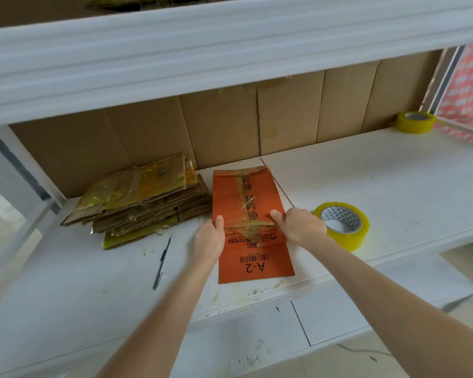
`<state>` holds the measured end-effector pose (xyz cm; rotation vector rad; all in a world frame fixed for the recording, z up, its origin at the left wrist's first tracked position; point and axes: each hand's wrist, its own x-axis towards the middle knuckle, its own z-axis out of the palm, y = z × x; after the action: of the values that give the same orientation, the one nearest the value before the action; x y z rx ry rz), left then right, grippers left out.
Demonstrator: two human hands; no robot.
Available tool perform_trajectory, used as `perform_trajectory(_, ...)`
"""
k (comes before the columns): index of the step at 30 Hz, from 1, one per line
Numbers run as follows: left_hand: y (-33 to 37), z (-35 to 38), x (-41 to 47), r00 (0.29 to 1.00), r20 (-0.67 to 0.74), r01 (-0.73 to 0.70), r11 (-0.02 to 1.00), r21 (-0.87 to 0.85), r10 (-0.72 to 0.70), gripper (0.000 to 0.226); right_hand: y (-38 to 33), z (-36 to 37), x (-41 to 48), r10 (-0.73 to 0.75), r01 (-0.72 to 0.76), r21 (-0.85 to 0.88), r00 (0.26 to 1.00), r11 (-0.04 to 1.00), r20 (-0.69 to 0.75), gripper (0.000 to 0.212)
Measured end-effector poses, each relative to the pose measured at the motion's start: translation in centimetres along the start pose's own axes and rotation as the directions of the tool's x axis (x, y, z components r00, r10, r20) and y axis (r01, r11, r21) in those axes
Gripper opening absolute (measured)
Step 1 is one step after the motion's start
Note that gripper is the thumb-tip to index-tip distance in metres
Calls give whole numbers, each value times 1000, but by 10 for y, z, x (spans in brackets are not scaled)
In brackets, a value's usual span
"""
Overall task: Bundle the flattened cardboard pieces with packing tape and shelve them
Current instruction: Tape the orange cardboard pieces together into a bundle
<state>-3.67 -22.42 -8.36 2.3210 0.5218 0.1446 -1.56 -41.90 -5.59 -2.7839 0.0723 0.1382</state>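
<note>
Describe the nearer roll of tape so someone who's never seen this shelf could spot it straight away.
On the white shelf, a flattened orange cardboard piece marked A-2 lies near the front edge. The tape roll lies flat just right of the right hand. Unlike the other yellowish roll in the far right corner, it sits up front, its core patterned with grey triangles.

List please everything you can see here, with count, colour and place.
orange cardboard piece: one, orange, shelf middle
cardboard stack: one, brown with yellowish tape, left of it
near tape roll: one, yellow, front right
far tape roll: one, yellow, rear right corner
thin tool: one, dark, front left of shelf
backing cardboard: several sheets, brown, upright at the rear
shelf: one, white, beneath all
hands: two; left hand and right hand grip the orange piece's sides
</note>
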Motion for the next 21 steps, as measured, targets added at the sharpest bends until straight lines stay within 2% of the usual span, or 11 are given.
perform_trajectory(2,4,-7,8,999,40,-5,1000,-2,5,56,4,-6,7,5,-7,80,1000,997,30,62)
perform_trajectory(4,9,-9,12,997,66,-31,996,-78,36,61,2,-6,12,-8,12,178,1000,984,-24,52)
perform_trajectory(8,17,-4,12,995,90,-16,985,-169,31,45,-2,-2,21,10,-22,405,999,914,33,40)
perform_trajectory(11,36,-10,11,996,-41,-89,971,-223,82,40,-1,-18,33,38,-27,581,999,814,-7,35)
perform_trajectory(14,73,-21,11,971,-170,-204,955,-213,170,40,6,-46,50,25,40,602,995,798,-98,31)
perform_trajectory(16,101,-25,13,954,-207,-262,939,-223,217,42,15,-66,63,24,66,679,992,731,-122,26)
perform_trajectory(18,130,-25,15,936,-234,-314,924,-217,263,42,32,-85,74,21,81,784,993,615,-120,34)
perform_trajectory(21,173,-9,17,881,-282,-434,886,-163,380,40,68,-113,90,-32,143,845,988,515,-148,68)
